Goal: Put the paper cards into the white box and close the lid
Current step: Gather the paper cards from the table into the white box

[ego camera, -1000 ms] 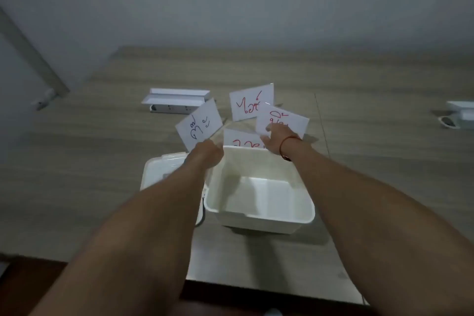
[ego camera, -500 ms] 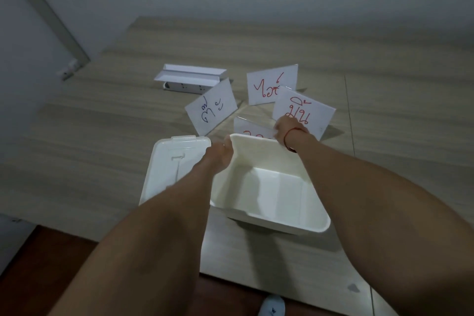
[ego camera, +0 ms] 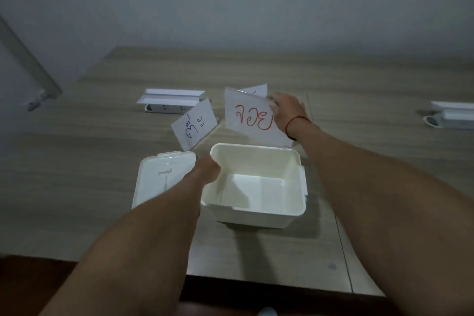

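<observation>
The white box (ego camera: pixel 256 215) stands open and empty on the wooden table. Its lid (ego camera: pixel 159 177) lies flat to the left of it. My left hand (ego camera: pixel 206 170) grips the box's left rim near the back corner. Behind the box, my right hand (ego camera: pixel 284 110), a red string at its wrist, holds a paper card with red writing (ego camera: pixel 250 117) tilted above the back rim. The edge of another card (ego camera: pixel 256 90) shows behind that one. A card with blue writing (ego camera: pixel 195 124) leans upright, apart from both hands, behind the lid.
A white power strip with a white cover (ego camera: pixel 171 102) lies at the back left. A similar white unit (ego camera: pixel 451 115) sits at the far right. The table's front edge (ego camera: pixel 256 282) runs just below the box, and a grey wall rises behind the table.
My left hand left the blue-written card and moved to the box's rim. My right hand gathered the red-written cards and raised one above the back of the box.
</observation>
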A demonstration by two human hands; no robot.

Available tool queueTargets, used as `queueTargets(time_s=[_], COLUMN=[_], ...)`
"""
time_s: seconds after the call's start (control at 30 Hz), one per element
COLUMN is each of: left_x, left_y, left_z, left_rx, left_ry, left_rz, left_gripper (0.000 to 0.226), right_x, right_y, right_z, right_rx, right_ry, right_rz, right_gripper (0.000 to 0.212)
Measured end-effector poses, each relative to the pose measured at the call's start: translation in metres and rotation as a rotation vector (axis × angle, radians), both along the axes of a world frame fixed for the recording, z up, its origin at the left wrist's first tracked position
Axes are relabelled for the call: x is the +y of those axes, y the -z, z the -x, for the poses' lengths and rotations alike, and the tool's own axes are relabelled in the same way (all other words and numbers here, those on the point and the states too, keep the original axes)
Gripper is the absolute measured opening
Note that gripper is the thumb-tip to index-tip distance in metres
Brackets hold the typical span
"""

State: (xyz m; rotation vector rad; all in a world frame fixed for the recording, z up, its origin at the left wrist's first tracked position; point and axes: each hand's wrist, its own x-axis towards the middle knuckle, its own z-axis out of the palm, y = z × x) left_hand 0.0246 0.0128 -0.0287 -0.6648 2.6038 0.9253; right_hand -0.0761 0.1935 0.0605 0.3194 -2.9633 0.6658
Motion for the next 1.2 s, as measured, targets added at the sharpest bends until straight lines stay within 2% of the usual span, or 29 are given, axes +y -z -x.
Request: queueTargets(time_s=[0.1, 0.33, 0.4, 0.53, 0.67, 0.73, 0.83, 0.93, 1.0, 1.1, 1.2], left_x=[0.002, 0.001, 0.000, 0.001, 0.002, 0.002, 0.001, 0.000, 0.000, 0.003, 0.003], left_y=[-0.002, 0.007, 0.009, 0.011, 0.013, 0.014, 0.017, 0.022, 0.026, 0.030, 0.033], left_z=[-0.003, -0.009, -0.012, -0.015, -0.016, -0.017, -0.017, -0.013, -0.008, 0.003, 0.024], left_rx=[0.023, 0.068, 0.078, 0.103, 0.105, 0.106, 0.103, 0.130, 0.165, 0.194, 0.222], left_ry=[0.036, -0.026, -0.041, -0.050, -0.046, -0.025, -0.037, -0.068, -0.097, -0.123, -0.120], left_rz=[-0.024, -0.129, -0.143, -0.139, -0.095, -0.081, -0.082, -0.080, -0.072, -0.033, 0.008], left_gripper=[0.035, 0.038, 0.040, 0.042, 0.042, 0.041, 0.041, 0.041, 0.042, 0.042, 0.041], right_x=[0.016, 0.032, 0.031, 0.025, 0.013, 0.008, 0.004, 0.006, 0.007, 0.009, 0.013], right_y=[-0.009, 0.029, 0.041, 0.057, 0.064, 0.064, 0.062, 0.061, 0.062, 0.062, 0.065], right_z=[-0.015, -0.057, -0.069, -0.094, -0.111, -0.116, -0.110, -0.094, -0.080, -0.059, -0.034], right_rx=[-0.071, -0.391, -0.469, -0.614, -1.007, -1.087, -0.975, -0.681, -0.497, -0.449, -0.383], right_ry=[0.017, -0.030, -0.057, -0.148, -0.214, -0.228, -0.224, -0.149, -0.062, 0.061, 0.123], right_rz=[0.083, 0.207, 0.148, -0.111, -0.138, -0.170, -0.200, -0.224, -0.250, -0.136, -0.076], right_gripper=[0.032, 0.026, 0.027, 0.029, 0.030, 0.031, 0.029, 0.017, 0.022, 0.017, 0.030])
